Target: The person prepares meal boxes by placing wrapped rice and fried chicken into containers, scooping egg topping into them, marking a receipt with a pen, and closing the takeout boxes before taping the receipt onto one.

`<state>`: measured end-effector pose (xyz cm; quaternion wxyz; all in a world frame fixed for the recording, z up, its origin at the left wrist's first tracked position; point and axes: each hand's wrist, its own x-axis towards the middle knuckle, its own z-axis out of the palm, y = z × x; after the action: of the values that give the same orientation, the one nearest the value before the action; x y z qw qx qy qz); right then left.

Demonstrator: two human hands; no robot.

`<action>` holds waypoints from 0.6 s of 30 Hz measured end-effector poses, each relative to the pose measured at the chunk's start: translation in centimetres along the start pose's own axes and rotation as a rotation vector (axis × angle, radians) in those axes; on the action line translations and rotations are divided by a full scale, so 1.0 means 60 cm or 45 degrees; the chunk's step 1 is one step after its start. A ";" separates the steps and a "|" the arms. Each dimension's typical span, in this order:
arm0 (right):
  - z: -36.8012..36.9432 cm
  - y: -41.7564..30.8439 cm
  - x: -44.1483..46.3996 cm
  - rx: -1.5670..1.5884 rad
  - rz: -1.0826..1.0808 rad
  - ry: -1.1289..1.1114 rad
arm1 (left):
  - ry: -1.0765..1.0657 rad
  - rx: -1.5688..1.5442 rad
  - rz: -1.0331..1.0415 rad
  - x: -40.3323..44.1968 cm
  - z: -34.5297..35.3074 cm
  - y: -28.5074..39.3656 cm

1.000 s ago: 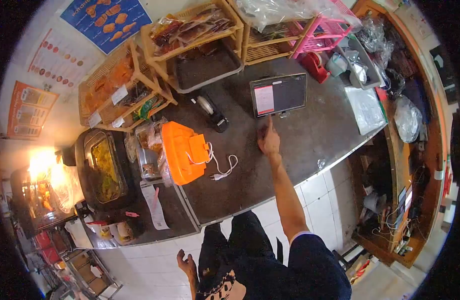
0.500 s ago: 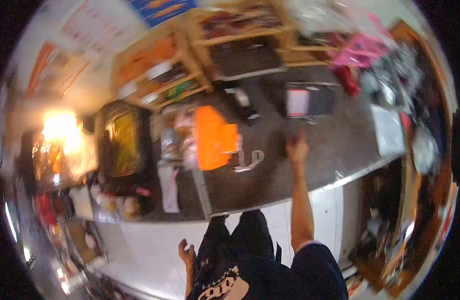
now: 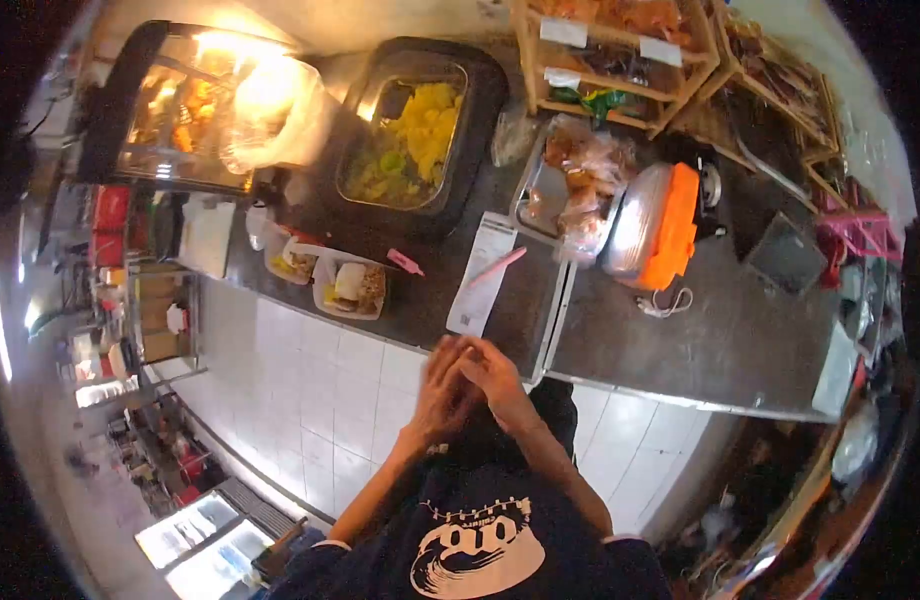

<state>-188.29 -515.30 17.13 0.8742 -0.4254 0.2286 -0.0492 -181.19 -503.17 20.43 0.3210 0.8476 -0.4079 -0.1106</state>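
Note:
My left hand [image 3: 444, 388] and my right hand [image 3: 499, 378] meet in front of my chest, at the counter's front edge. Their fingers overlap and touch; whether anything lies between them is hidden. Just beyond the fingertips a long paper slip [image 3: 478, 285] lies on the dark counter [image 3: 420, 310], with a pink pen [image 3: 498, 266] across it. A pink marker [image 3: 405, 262] rests to its left. Farther left stand two open food containers, the nearer one [image 3: 351, 288] holding something white and brown.
Behind are a black tray of yellow food [image 3: 410, 140] and a lit glass display case [image 3: 195, 110]. To the right stand an orange-backed device [image 3: 668, 226] with a white cable, a dark screen [image 3: 784, 255] and wooden racks [image 3: 670, 105]. Tiled floor [image 3: 310, 400] shows below the counter.
The view has turned left. My right hand has left the spot by the screen, where its finger was pointing, and has come together with my left hand, which has risen from beside my body.

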 end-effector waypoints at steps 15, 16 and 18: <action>-0.068 0.123 0.293 -1.701 0.139 1.308 | 0.157 -0.583 -1.054 -0.172 -0.268 -0.611; -0.075 0.110 0.276 -1.814 0.108 1.290 | 0.140 -0.586 -1.060 -0.156 -0.270 -0.611; -0.092 0.087 0.248 -1.941 0.179 1.234 | 0.060 -0.573 -0.993 -0.124 -0.263 -0.616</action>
<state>-178.06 -520.15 4.88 0.1644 -0.8067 0.5676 -0.0046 -155.93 -473.28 8.56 0.4409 0.8492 -0.0163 -0.2901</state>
